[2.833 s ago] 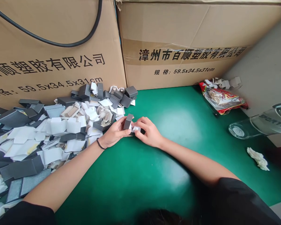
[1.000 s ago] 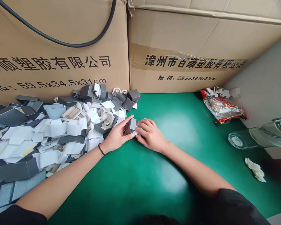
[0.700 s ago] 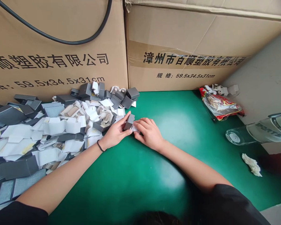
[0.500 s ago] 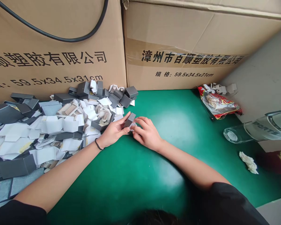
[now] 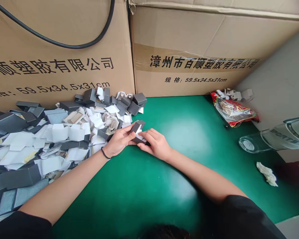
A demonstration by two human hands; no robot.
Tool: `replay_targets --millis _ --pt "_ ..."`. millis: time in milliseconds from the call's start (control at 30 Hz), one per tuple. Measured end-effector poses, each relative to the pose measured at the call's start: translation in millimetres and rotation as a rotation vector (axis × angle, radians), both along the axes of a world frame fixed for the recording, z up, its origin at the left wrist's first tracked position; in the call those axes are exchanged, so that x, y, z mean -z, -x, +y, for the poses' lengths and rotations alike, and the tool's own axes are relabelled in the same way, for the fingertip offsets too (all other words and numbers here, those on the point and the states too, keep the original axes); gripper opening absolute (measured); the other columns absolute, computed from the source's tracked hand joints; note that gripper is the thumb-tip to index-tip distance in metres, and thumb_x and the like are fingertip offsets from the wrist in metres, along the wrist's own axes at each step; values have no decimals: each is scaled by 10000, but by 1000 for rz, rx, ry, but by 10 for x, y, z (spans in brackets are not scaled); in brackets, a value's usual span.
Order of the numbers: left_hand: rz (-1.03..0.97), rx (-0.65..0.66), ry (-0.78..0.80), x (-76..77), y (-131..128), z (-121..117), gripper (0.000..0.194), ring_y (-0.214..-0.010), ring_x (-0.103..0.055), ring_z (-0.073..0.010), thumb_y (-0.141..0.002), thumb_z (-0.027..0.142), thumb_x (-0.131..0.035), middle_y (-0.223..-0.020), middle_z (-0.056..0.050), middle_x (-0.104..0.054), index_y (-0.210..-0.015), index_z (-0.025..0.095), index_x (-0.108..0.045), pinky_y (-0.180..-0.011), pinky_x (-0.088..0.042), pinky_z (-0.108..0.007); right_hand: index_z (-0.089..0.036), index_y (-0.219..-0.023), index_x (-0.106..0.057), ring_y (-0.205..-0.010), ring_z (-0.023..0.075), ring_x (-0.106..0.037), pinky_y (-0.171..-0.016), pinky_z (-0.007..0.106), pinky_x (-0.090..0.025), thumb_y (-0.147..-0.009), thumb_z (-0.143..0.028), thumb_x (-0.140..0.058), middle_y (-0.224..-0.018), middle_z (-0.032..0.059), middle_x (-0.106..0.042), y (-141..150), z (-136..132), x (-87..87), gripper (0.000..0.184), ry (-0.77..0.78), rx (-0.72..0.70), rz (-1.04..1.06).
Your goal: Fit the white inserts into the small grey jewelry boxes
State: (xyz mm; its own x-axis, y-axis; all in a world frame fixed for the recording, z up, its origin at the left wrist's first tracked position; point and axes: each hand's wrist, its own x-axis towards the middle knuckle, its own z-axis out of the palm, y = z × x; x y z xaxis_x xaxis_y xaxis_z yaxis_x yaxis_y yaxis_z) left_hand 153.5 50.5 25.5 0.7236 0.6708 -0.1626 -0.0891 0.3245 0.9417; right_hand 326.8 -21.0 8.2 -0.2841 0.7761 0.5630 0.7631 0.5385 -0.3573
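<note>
A small dark grey cardboard box (image 5: 140, 124) is held above the green table, showing a white paper-like lining (image 5: 139, 130) in its opening. My left hand (image 5: 121, 140) is closed around the box's left side, thumb across its front. From the right, my right hand (image 5: 156, 143) grips the box's near end, its fingertips at the white lining and partly hiding it. Just left of my left hand lies a heap of similar grey boxes (image 5: 18, 176) and folded white paper inserts (image 5: 59, 132).
Two large cartons (image 5: 189, 39) stand along the back, and a black cable (image 5: 77, 46) hangs before the left one. To the right are a red snack bag (image 5: 235, 111), a clear sports bottle (image 5: 271, 137) and a crumpled tissue (image 5: 267, 174) on the green table (image 5: 129, 199).
The small grey box has been turned and opened out, so more of its white lining shows between my hands. My right fingers have moved onto the box's near end.
</note>
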Motion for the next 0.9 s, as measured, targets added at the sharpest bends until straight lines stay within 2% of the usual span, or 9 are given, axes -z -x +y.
replay_targets --millis 100,200,300,367,467,533,600,700,900 --pt "-13 -3 7 16 10 2 571 -1107 -553 -278 -823 330 -611 -1263 -119 -557 -1356 229 -433 -782 -564 -349 -166 -1089 -592 -909 187 -610 -827 337 -518 -908 -382 -451 -1016 93 -676 40 -55 16 315 -3 -4 45" --pt "22 -6 4 43 29 9 609 -1078 -571 -273 -818 329 -615 -1266 -118 -553 -1378 232 -395 -802 -556 -373 -161 -1107 -602 -1041 195 -613 -998 392 -448 -911 -326 -436 -1082 95 -674 96 -112 35 305 2 18 82" --pt "47 -7 -9 57 36 12 643 -1089 -564 -286 -811 324 -624 -1270 -114 -549 -1394 244 -364 -820 -547 -411 -143 -1135 -600 -1113 215 -590 -1032 422 -418 -912 -316 -415 -1140 113 -656 108 -151 30 338 77 9 115" --pt "13 -22 9 54 28 12 609 -1108 -552 -294 -826 333 -603 -1261 -115 -554 -1385 243 -378 -818 -542 -423 -160 -1132 -607 -1126 210 -583 -988 391 -461 -922 -336 -389 -1185 106 -634 78 -148 11 350 169 -32 205" --pt "-52 -52 43 48 7 12 505 -1074 -571 -273 -864 355 -546 -1219 -109 -581 -1344 243 -437 -811 -532 -405 -194 -1047 -627 -1047 179 -618 -899 342 -516 -941 -377 -339 -1098 73 -671 14 -93 -9 357 299 22 560" --pt "-102 -53 48 50 -3 8 453 -1115 -547 -260 -876 345 -530 -1238 -96 -572 -1315 254 -470 -872 -499 -395 -188 -1001 -603 -915 166 -645 -762 312 -562 -919 -427 -380 -985 66 -678 -9 -42 -3 338 383 125 820" --pt "-155 -25 47 56 -6 -2 446 -1184 -498 -258 -870 331 -545 -1283 -89 -545 -1305 261 -482 -946 -447 -391 -189 -983 -556 -712 133 -634 -587 265 -558 -877 -467 -449 -846 32 -647 -9 -7 14 316 502 153 956" --pt "-193 40 56 65 8 -31 491 -1211 -471 -272 -837 351 -590 -1333 -87 -508 -1310 273 -481 -968 -421 -393 -222 -1033 -473 -491 77 -528 -436 214 -489 -845 -475 -497 -706 -42 -568 17 -5 39 317 648 55 981" --pt "-173 84 44 92 13 -66 457 -1264 -419 -264 -851 340 -575 -1427 -59 -414 -1298 279 -499 -1024 -371 -381 -246 -1113 -401 -459 67 -480 -367 172 -411 -791 -453 -579 -649 -81 -519 32 -27 25 422 715 -28 977"
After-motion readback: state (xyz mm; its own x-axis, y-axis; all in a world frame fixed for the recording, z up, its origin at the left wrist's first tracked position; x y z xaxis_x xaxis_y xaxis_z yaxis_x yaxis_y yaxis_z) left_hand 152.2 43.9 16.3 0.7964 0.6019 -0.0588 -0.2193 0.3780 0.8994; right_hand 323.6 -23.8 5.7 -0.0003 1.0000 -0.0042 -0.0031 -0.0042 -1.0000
